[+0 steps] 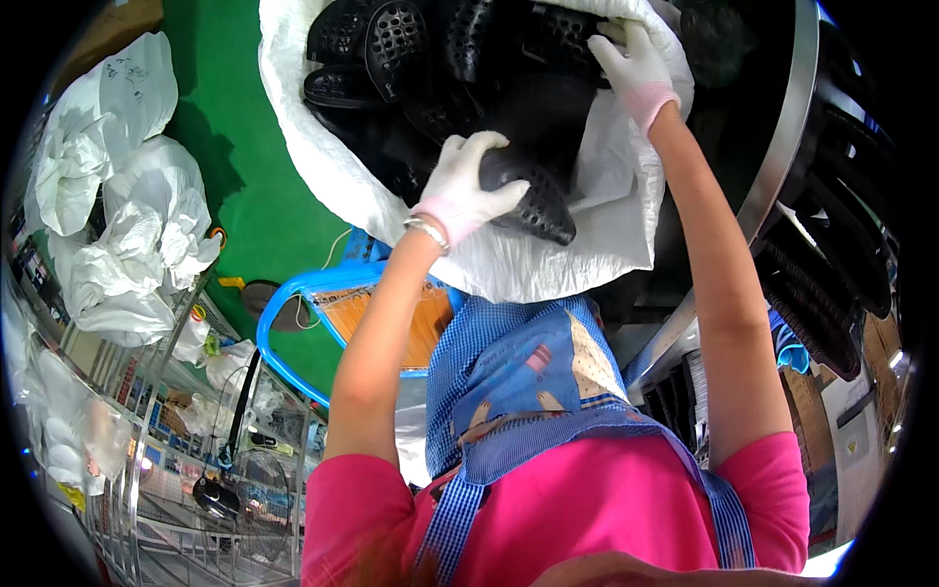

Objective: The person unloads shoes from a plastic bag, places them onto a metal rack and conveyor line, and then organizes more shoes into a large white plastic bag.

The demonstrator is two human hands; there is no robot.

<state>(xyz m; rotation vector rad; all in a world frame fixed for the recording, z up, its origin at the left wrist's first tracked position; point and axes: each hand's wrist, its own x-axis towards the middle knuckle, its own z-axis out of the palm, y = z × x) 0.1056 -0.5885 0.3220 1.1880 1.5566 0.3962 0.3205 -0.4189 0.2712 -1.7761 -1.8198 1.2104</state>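
A large white woven sack (342, 186) stands in front of me with its mouth wide, holding several black shoes (396, 44) with rows of holes in their uppers. My left hand (465, 186), in a white glove with a pink cuff, grips one black perforated shoe (533, 207) near the sack's close edge, its pointed toe to the lower right. At the sack's far right side is my right hand (631, 64), gloved the same way. Its thumb and fingers are apart beside the shoes and the sack's wall, and whether they touch a shoe is not clear.
A blue-framed stool (377, 318) with a wood-coloured seat stands at my left on the green floor (230, 108). White plastic bags (127, 245) hang over a wire rack (147, 421) farther left. A metal rail (782, 127) runs along the right, with dark shoes (807, 293) beyond it.
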